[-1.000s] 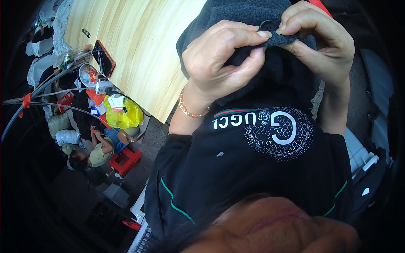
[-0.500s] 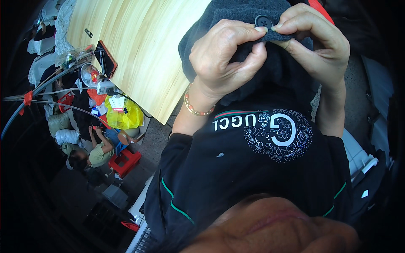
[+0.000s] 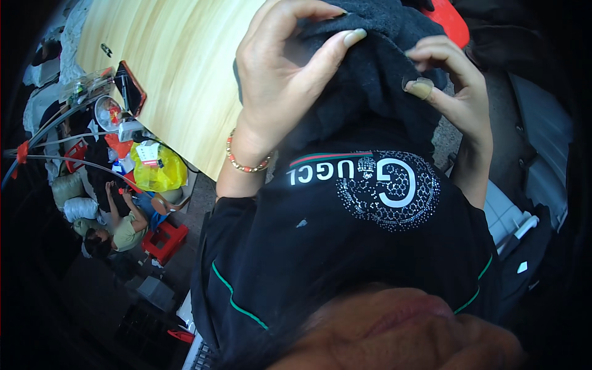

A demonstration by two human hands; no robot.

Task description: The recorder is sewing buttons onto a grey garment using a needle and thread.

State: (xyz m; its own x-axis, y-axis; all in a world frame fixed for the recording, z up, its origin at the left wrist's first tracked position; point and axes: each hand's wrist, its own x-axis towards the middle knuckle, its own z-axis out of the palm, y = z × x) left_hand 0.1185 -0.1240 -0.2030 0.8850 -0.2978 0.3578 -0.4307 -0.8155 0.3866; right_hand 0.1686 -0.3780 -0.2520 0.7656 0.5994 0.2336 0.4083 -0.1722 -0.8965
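A dark grey cloth garment (image 3: pixel 370 80) lies bunched over my lap, against the table edge. My left hand (image 3: pixel 280 74) is closed on a fold of it, with the thumb on the near side and the index finger beyond the edge. On the garment's right side, my right hand (image 3: pixel 459 86) has its thumb and curled fingers apart, with no held thing visible between them. A tan covering (image 3: pixel 420 89) wraps the right thumb tip, and a small clear piece sticks out beside it. No button shows on the garment now.
A pale wooden table (image 3: pixel 166 74) extends to the left, bearing a phone (image 3: pixel 131 89) at its edge. Beyond are a clear round tub (image 3: pixel 108 114), a yellow plastic bag (image 3: pixel 160 169), bent cables (image 3: pixel 68 117), a red stool (image 3: pixel 165 242) and a seated person (image 3: pixel 126 228).
Both hands met at a dark button on the cloth before. Now they are apart, the left shifted left and the right lower. The button has gone out of sight; the whole view has shifted slightly.
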